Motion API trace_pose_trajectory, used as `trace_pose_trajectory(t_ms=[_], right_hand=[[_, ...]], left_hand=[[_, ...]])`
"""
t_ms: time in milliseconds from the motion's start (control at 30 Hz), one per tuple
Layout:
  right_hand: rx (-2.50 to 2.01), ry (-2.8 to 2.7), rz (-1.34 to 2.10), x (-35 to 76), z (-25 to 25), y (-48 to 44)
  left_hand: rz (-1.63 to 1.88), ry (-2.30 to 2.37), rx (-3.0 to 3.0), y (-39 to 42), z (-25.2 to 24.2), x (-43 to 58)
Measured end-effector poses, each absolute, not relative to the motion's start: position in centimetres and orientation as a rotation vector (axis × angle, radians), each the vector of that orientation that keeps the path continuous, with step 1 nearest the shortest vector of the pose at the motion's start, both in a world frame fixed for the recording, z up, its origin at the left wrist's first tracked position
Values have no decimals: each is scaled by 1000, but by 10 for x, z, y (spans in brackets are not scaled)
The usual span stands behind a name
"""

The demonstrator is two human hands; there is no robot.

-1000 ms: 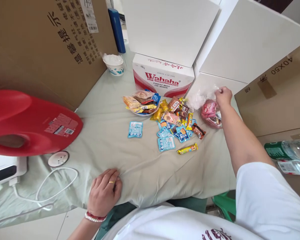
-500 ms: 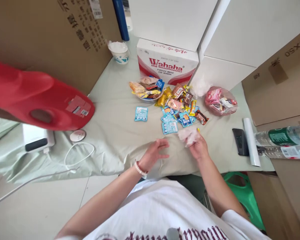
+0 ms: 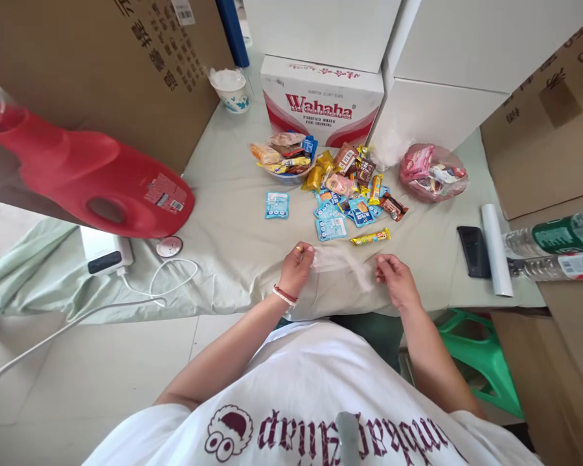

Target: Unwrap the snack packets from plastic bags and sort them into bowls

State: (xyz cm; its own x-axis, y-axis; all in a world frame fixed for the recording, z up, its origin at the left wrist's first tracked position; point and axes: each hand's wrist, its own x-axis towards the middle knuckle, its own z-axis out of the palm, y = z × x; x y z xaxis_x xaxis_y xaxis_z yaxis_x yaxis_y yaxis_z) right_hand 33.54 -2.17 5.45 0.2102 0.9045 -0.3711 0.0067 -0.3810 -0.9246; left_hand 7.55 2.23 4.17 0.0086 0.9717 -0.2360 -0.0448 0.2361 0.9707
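Plastic bag, thin and clear, above the front of the worktop.
Left hand: fingertips pinched on one end of the bag. Right hand: fingers curled, near the other end; blur hides whether it grips. Risks, by judgement: a hard pull could tear the film; a low sweep could catch the yellow snack bar just behind; tugging the cloth could shift the snack pile. Surface: pale green, wrinkled; snack bowl left of the pile, pink bowl right, red jug far left. Room: water box behind, brown carton left, green stool lower right, tiled floor.
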Motion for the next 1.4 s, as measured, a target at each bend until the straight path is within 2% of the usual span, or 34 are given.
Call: trace_pose_trajectory(t_ms=[200,433,600,1033,1133,1300,1400], right_hand=[[-1621,-1243,1195,286,43,-12],[-1491,-640,1519,314,45,0],[-1525,-531,1583,341,51,-15],[-1695,-932,1181,361,54,-30],[-1576,-1032,1043,352,61,-23],[-1303,-816,1219,333,81,-15],[-1303,-746,1302,324,82,-3]], left_hand=[[1104,1300,1077,17,38,79],[1004,1136,978,24,31,45],[869,992,868,24,30,33],[1084,1277,1052,35,24,33],[1128,1300,1200,28,32,28],[1199,1121,1320,11,54,23],[1163,1202,1205,7,56,25]])
